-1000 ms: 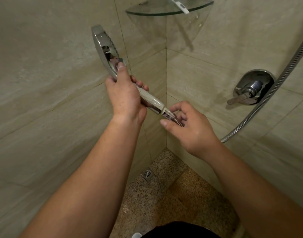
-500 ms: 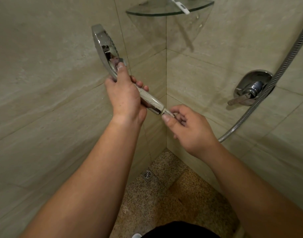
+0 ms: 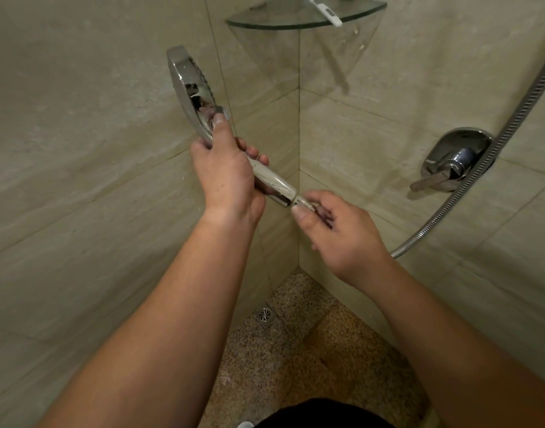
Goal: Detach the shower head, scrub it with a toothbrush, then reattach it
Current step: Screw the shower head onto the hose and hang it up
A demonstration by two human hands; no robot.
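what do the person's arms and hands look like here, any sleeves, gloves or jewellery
Both arms are bare from the frame's lower edge to the wrists, with no sleeves in view. The left hand and right hand wear no gloves, and no rings, watch or bracelet show. The visible thumbnails are short and unpainted.

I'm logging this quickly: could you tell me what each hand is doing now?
Left hand: grips the shower head by its handle.
Right hand: pinches the hose nut at the handle's end.

The right hand (image 3: 342, 230) now sits closer to the chrome shower head's handle (image 3: 274, 183). Its thumb and fingers cover the silver hose nut (image 3: 303, 201) that showed bare a second ago.
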